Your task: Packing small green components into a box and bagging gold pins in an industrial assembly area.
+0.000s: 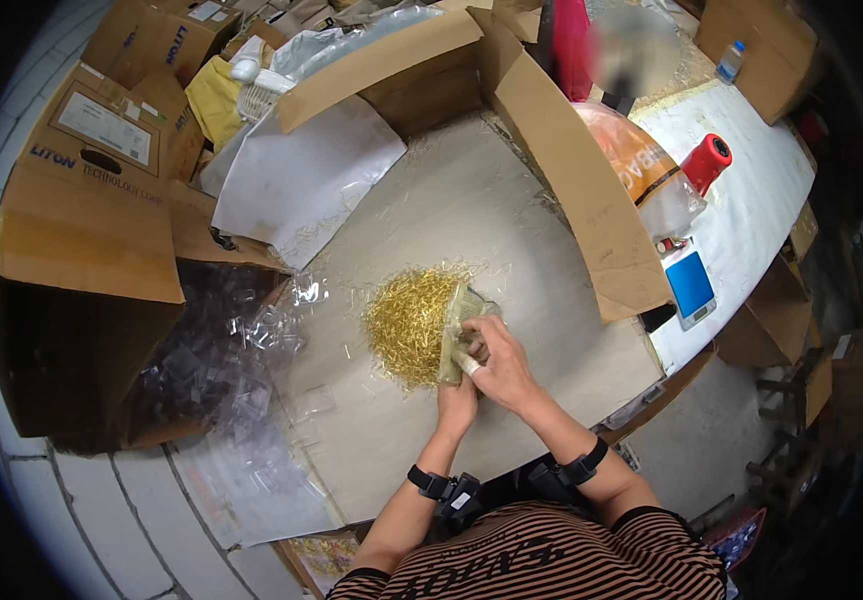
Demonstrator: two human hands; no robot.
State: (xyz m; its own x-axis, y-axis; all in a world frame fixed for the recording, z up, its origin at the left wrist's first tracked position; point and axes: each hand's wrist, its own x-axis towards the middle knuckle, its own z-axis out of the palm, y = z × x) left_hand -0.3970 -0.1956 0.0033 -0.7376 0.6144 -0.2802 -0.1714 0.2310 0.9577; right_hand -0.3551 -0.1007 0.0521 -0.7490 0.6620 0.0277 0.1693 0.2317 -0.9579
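Observation:
A heap of thin, gold-coloured metal pieces [407, 325] lies on the pale board, too fine to name singly. Against its right side stands a yellowish see-through plastic container [450, 345], tilted up. My left hand [457, 402] grips this container from the near end, its fingers mostly hidden behind it. At the container's right side is my right hand [497, 365], its fingers bent and drawn together; white tape wraps one fingertip. What the right fingers pinch is too small to make out.
Cardboard walls [592, 200] rise behind and right of the board. Clear plastic boxes [242, 345] spill from an open carton [82, 250] at left. A blue-topped scale [690, 287] and a red cylinder [709, 160] rest on the white surface at right.

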